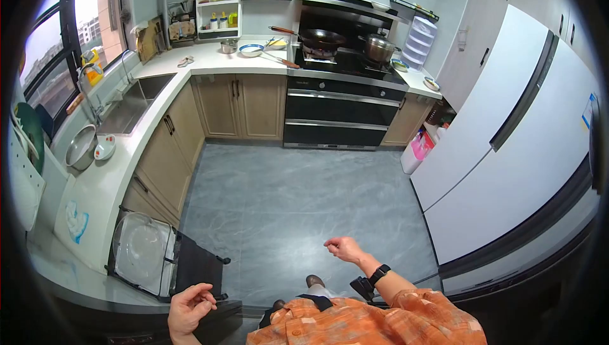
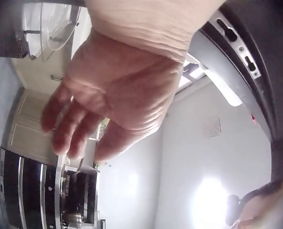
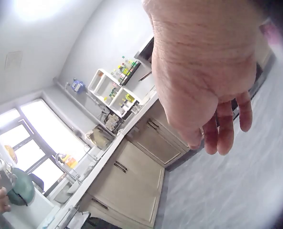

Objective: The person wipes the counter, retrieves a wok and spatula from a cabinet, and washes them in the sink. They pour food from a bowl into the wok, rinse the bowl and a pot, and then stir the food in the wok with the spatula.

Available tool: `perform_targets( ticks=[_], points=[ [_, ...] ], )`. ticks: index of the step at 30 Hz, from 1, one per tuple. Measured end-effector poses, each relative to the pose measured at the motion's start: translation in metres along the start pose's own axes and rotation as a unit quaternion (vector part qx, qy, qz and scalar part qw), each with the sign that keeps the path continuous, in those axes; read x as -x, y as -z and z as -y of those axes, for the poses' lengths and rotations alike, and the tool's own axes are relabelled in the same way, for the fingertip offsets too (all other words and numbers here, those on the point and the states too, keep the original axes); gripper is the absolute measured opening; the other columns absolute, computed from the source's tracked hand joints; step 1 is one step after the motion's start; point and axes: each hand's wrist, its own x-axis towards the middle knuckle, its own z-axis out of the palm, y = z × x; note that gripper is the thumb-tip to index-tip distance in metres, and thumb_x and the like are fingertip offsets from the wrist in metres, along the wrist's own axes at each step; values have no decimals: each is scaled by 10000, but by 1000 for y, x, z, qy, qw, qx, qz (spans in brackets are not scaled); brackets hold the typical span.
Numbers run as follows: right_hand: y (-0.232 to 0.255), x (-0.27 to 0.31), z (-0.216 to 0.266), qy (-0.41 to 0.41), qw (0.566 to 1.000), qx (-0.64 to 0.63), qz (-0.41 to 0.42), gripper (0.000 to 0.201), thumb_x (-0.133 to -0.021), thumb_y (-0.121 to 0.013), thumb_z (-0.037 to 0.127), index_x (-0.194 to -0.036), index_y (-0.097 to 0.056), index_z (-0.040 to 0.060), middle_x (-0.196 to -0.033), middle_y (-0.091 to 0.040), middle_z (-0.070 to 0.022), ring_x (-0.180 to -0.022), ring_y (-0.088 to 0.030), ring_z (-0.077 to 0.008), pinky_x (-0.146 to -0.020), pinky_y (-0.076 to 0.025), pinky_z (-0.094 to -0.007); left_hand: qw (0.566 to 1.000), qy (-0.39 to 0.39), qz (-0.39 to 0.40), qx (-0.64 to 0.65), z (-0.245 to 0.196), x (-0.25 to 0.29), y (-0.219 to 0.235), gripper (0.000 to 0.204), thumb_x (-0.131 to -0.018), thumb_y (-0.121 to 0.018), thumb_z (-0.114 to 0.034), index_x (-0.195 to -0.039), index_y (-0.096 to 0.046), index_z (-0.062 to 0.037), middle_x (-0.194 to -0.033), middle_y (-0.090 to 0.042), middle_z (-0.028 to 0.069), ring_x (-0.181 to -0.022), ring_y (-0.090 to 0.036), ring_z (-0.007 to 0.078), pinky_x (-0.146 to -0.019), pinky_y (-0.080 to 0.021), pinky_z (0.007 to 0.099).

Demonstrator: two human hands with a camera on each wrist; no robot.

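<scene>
1. My left hand (image 1: 190,310) hangs near the black-framed stand (image 1: 196,267), at its near side; the fingers are loosely bent, pinching nothing.
2. My right hand (image 1: 342,248) hangs above the grey floor (image 1: 285,196), well to the right of the stand, its fingers relaxed and drooping, likewise pinching nothing.
3. The stand is the thing nearest my hands, and a clear rounded container (image 1: 141,251) sits in it.
4. Left of the stand runs the white worktop (image 1: 117,183); along it, beyond the stand, are a steel bowl (image 1: 79,148) and the sink (image 1: 133,104).
5. Well beyond the stand, to its right, the stove (image 1: 349,59) bears a wok (image 1: 321,39) and a steel pot (image 1: 379,48).
6. Far right of the stand is a white fridge (image 1: 482,129).
</scene>
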Motion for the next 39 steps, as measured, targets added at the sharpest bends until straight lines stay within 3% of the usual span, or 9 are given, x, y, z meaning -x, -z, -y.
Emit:
perform_targets(
  ticks=[9, 11, 17, 25, 28, 30, 33, 35, 39],
  points=[
    [-20, 21, -2, 15, 999, -38, 28, 215, -809, -524, 167, -957, -644, 68, -712, -634, -78, -618, -609, -139, -596, -488, -273, 999, 39, -19, -28, 10, 5, 5, 308, -772, -595, 8, -1074, -552, 52, -804, -595, 74, -714, -574, 113, -636, -467, 215],
    [-17, 26, 4, -33, 998, -38, 41, 212, -801, -530, 174, -950, -652, 85, -757, -643, -121, -680, -621, -210, -638, -487, -307, 999, 36, 16, -30, 14, 8, 6, 329, -784, -591, -16, -1101, -530, 51, -809, -597, 69, -721, -581, 121, -653, -468, 224],
    [-13, 8, 13, -4, 995, -46, 89, 206, -808, -537, 146, -948, -650, 48, -714, -639, -67, -613, -598, -122, -591, -477, -262, 999, 23, -41, -23, 16, 39, -7, 318, -796, -583, -12, -1108, -546, 36, -787, -558, 3, -671, -488, 41, -604, -414, 176],
    [-39, -11, 24, 59, 973, -49, 218, 205, -819, -543, 119, -975, -632, 21, -740, -631, -49, -639, -602, -115, -604, -488, -252, 987, 52, -151, 5, 42, 98, -38, 340, -809, -569, -7, -1146, -532, 15, -781, -540, -24, -675, -472, 28, -610, -407, 173],
    [-50, -10, 14, 61, 963, -27, 262, 207, -820, -540, 117, -981, -630, 23, -748, -634, -50, -646, -604, -118, -613, -489, -251, 981, 78, -178, 15, 58, 120, -51, 358, -817, -570, -17, -1166, -503, 28, -827, -564, 4, -745, -528, 54, -671, -459, 204],
    [-60, -8, 9, 68, 956, -3, 285, 210, -822, -538, 122, -984, -630, 26, -751, -637, -52, -649, -606, -120, -617, -490, -252, 978, 63, -194, 40, 67, 134, -64, 345, -817, -558, -14, -1160, -525, 7, -777, -534, -32, -674, -467, 28, -615, -402, 175],
    [-66, 1, 16, 86, 952, 23, 293, 201, -810, -545, 150, -945, -648, 42, -675, -628, -52, -609, -591, -118, -591, -473, -253, 970, 92, -223, 18, 72, 153, -72, 351, -819, -554, -17, -1168, -520, 4, -770, -533, -34, -665, -464, 26, -609, -398, 174],
    [-73, 4, 24, 108, 942, 45, 314, 210, -827, -535, 138, -985, -631, 40, -770, -650, -65, -657, -616, -127, -628, -496, -262, 970, 80, -230, 23, 76, 164, -74, 352, -820, -555, -19, -1169, -519, 3, -768, -534, -34, -664, -464, 24, -609, -398, 173],
    [-82, 13, 47, 128, 936, 26, 326, 207, -828, -535, 131, -984, -628, 33, -762, -647, -69, -655, -616, -131, -621, -497, -261, 970, 56, -234, -23, 68, 182, -69, 361, -820, -560, -28, -1177, -517, -8, -764, -538, -33, -663, -468, 22, -609, -400, 172]
  ],
)
